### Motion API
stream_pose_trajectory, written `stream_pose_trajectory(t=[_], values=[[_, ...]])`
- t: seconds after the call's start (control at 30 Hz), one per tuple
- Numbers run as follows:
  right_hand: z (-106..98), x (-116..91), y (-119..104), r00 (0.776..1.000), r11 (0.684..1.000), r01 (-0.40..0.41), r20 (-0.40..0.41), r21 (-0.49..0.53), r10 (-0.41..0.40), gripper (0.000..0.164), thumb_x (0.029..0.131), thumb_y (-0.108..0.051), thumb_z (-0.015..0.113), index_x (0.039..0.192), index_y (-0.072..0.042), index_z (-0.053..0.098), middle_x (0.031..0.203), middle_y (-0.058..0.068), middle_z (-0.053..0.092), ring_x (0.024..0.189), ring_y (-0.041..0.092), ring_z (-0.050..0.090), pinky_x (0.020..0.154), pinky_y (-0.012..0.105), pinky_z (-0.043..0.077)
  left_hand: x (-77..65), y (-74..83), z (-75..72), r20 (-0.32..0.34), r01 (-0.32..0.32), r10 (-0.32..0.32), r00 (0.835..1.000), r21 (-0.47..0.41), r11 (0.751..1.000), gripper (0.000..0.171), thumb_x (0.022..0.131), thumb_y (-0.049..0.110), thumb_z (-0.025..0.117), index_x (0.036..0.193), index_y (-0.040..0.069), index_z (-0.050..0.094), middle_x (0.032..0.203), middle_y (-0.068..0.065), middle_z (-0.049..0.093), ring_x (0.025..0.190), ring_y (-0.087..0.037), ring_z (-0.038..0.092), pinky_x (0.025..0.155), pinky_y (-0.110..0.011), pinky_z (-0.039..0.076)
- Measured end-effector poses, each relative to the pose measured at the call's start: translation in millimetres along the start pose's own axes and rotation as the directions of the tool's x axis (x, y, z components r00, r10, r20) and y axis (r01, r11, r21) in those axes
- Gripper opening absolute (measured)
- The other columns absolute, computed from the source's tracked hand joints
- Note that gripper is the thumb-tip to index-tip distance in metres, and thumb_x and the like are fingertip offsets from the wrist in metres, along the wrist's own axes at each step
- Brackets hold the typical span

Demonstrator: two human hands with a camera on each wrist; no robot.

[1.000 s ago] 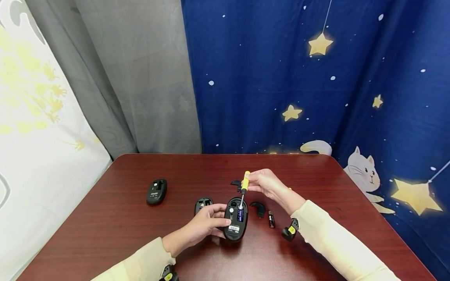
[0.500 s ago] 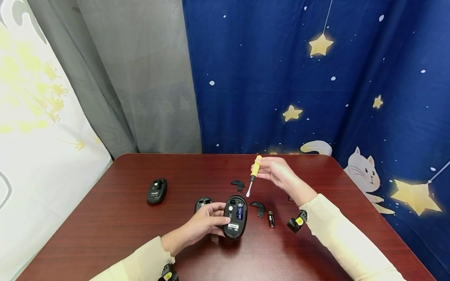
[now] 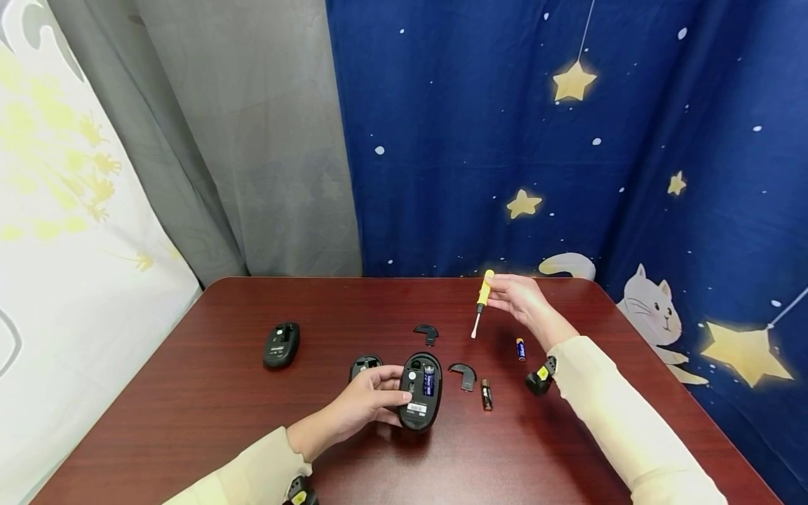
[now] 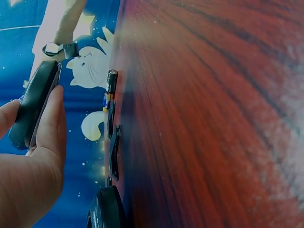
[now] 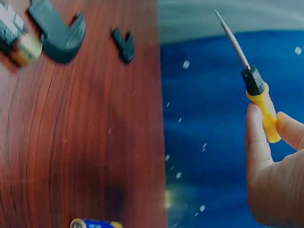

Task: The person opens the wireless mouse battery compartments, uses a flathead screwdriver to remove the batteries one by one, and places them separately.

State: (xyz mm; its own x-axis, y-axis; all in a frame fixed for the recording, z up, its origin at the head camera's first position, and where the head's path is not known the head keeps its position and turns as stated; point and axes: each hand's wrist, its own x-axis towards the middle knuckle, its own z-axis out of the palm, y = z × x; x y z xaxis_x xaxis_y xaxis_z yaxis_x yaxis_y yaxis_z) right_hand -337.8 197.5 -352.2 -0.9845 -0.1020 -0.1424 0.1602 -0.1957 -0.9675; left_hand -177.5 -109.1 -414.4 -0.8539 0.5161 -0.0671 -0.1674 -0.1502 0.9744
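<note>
My left hand grips a black computer mouse by its side, underside facing me. A blue battery sits in the mouse's uncovered compartment. In the left wrist view the same mouse is held edge-on between thumb and fingers. Farther right, my right hand pinches a screwdriver by its yellow handle, the metal tip pointing down toward the table. The right wrist view shows the screwdriver between thumb and fingertips, touching nothing else.
Two black battery covers lie on the wooden table. A black battery and a blue battery lie to the right. One more mouse is partly behind my left hand, another mouse farther left.
My right hand has lifted the screwdriver out of the mouse's battery compartment and carried it right and away from me. The left hand and mouse have barely shifted. The blue battery on the table is now uncovered.
</note>
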Motion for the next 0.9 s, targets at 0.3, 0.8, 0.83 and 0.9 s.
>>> stream_pose_trajectory(t=[0.3, 0.8, 0.83, 0.9], values=[[-12.4, 22.0, 18.7, 0.992, 0.998, -0.048, -0.122, -0.046, 0.042, 0.022, 0.092, 0.006, 0.060, 0.114, 0.008, 0.055, 0.072, 0.003, 0.067, 0.065, 0.013, 0.067, 0.062, 0.030, 0.058, -1.4, 0.8, -0.3, -0.006, 0.015, -0.015, 1.000, -0.003, 1.000, 0.052, 0.089, 0.003, 0.066, 0.134, -0.011, 0.045, 0.115, -0.020, 0.064, 0.093, -0.026, 0.068, 0.072, -0.041, 0.058], [-16.8, 38.8, 51.2, 0.980, 0.959, -0.161, -0.155, -0.233, 0.127, 0.042, 0.089, 0.012, 0.058, 0.130, 0.015, 0.049, 0.081, 0.007, 0.066, 0.070, 0.013, 0.065, 0.071, 0.033, 0.058, -1.9, 1.4, 0.7, -0.008, 0.015, -0.015, 1.000, 0.003, 1.000, 0.051, 0.089, 0.003, 0.066, 0.134, -0.010, 0.045, 0.115, -0.020, 0.064, 0.093, -0.025, 0.067, 0.073, -0.042, 0.058], [-16.8, 39.4, 53.2, 0.979, 0.958, -0.165, -0.160, -0.236, 0.129, 0.042, 0.088, 0.012, 0.059, 0.130, 0.015, 0.049, 0.083, 0.008, 0.067, 0.071, 0.013, 0.065, 0.072, 0.034, 0.058, -1.9, 1.3, 0.7, -0.010, 0.014, -0.014, 1.000, 0.004, 1.000, 0.052, 0.089, 0.003, 0.066, 0.134, -0.011, 0.045, 0.115, -0.020, 0.064, 0.093, -0.025, 0.067, 0.073, -0.042, 0.058], [-16.7, 40.0, 56.8, 0.976, 0.954, -0.172, -0.176, -0.247, 0.130, 0.042, 0.088, 0.011, 0.060, 0.129, 0.015, 0.051, 0.090, 0.011, 0.067, 0.072, 0.012, 0.065, 0.073, 0.035, 0.057, -2.0, 1.1, 0.7, -0.013, 0.016, -0.015, 1.000, 0.005, 1.000, 0.052, 0.089, 0.003, 0.066, 0.134, -0.011, 0.045, 0.115, -0.020, 0.064, 0.093, -0.026, 0.067, 0.073, -0.042, 0.058]])
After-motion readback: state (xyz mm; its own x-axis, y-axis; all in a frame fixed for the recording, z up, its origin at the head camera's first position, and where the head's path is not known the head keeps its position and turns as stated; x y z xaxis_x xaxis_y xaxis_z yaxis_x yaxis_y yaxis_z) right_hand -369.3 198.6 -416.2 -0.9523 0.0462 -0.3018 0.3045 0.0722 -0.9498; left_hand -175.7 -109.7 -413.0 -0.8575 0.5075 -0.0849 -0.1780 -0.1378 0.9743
